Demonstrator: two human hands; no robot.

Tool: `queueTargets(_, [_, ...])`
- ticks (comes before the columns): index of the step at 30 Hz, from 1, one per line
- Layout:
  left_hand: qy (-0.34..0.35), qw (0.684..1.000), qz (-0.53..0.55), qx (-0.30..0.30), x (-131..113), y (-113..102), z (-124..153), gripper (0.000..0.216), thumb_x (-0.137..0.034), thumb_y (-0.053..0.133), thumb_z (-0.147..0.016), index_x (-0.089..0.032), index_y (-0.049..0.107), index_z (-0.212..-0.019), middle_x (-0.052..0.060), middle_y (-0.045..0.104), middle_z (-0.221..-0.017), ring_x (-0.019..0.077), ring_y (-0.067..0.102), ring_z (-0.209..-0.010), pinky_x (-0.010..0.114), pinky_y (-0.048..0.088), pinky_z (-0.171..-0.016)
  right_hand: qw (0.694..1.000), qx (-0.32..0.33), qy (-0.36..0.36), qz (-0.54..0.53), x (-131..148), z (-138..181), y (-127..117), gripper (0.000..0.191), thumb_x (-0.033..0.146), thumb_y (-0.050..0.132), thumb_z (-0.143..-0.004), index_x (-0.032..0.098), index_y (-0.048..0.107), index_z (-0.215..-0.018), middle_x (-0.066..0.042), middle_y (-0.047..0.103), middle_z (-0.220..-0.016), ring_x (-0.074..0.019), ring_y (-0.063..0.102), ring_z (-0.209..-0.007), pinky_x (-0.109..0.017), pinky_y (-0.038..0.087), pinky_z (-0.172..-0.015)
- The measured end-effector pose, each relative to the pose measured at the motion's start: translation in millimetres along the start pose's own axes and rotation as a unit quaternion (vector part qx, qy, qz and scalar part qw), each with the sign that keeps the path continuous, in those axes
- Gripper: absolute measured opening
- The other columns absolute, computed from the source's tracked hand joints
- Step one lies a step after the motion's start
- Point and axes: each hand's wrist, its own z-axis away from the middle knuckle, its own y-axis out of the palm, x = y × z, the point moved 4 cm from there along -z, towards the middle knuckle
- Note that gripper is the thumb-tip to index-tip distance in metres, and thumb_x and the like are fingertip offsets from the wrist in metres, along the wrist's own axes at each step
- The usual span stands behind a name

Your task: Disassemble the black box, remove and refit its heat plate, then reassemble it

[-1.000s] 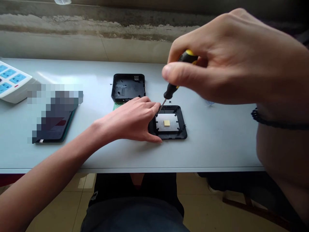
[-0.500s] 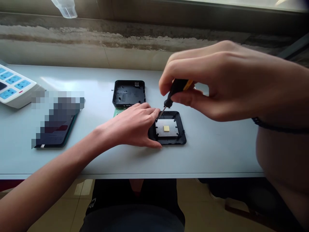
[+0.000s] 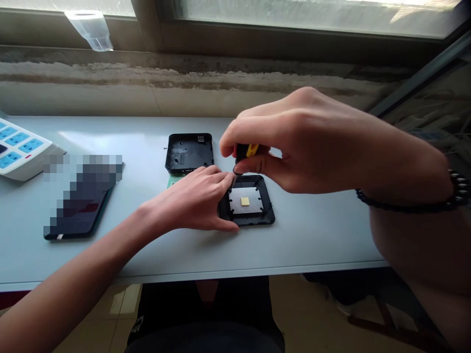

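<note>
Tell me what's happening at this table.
A person is working on an opened black casing half on the table. Their left hand braces its left edge, while the right hand pinches a black-and-yellow screwdriver, tip down at the casing's far-left corner. The other casing half and a green circuit board lie behind; a phone and power strip sit to the left.

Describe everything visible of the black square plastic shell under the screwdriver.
The black square plastic shell lies flat, open side up, on the grey table. Inside sits a grey metal plate with a yellow square pad at its middle. The left hand rests on its left edge; the black-and-yellow screwdriver in the right hand meets its far-left corner.
</note>
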Motion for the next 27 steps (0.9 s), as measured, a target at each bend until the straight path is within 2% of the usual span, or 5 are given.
queueTargets(4, [-0.001,1.000,-0.004,0.004,0.1,-0.2,0.7,0.060,-0.065,0.078,-0.081,-0.011,0.062,-0.103,0.012,0.071,-0.093,0.0326,0.064,-0.093,0.043,0.053,-0.081,1.000,0.006,0.026,0.002,2.4,-1.3,0.1,0.014,0.015,0.061,-0.092,0.017,0.070,-0.103,-0.002,0.071,-0.085,-0.0105,0.049,-0.064,-0.030,0.035,-0.062])
queueTargets(9, [-0.020,0.999,0.000,0.033,0.4,-0.7,-0.1,0.064,-0.064,0.078,-0.083,-0.008,0.065,-0.112,0.018,0.071,-0.115,0.0364,0.065,-0.107,0.045,0.053,-0.088,0.999,-0.017,0.024,-0.025,5.0,0.3,-1.3,0.014,0.020,0.059,-0.097,0.018,0.070,-0.105,-0.002,0.072,-0.084,-0.0107,0.052,-0.064,-0.030,0.036,-0.062])
queueTargets(16, [-0.015,0.999,-0.009,0.029,0.1,-0.6,-0.8,0.062,-0.067,0.077,-0.081,-0.011,0.063,-0.103,0.014,0.071,-0.100,0.0355,0.065,-0.101,0.044,0.053,-0.086,0.999,-0.035,0.022,-0.018,6.0,1.0,-2.9,0.013,0.021,0.056,-0.097,0.020,0.069,-0.093,-0.001,0.071,-0.078,-0.0106,0.048,-0.061,-0.031,0.034,-0.061])
queueTargets(21, [-0.006,1.000,-0.011,0.017,0.1,-1.1,0.0,0.055,-0.066,0.077,-0.081,-0.015,0.059,-0.093,0.011,0.068,-0.090,0.0326,0.065,-0.091,0.042,0.052,-0.080,0.998,-0.022,0.054,-0.010,3.3,1.0,-1.7,0.015,0.020,0.053,-0.093,0.021,0.067,-0.088,-0.002,0.069,-0.074,-0.0127,0.046,-0.061,-0.033,0.034,-0.061])
queueTargets(27, [-0.009,1.000,0.004,0.018,0.0,-1.6,-0.4,0.053,-0.064,0.078,-0.081,-0.017,0.057,-0.091,0.009,0.067,-0.090,0.0320,0.065,-0.091,0.042,0.051,-0.082,0.991,-0.018,0.132,0.010,2.7,-0.5,-4.0,0.013,0.026,0.065,-0.090,0.021,0.064,-0.078,-0.001,0.061,-0.065,-0.0143,0.048,-0.061,-0.035,0.036,-0.069])
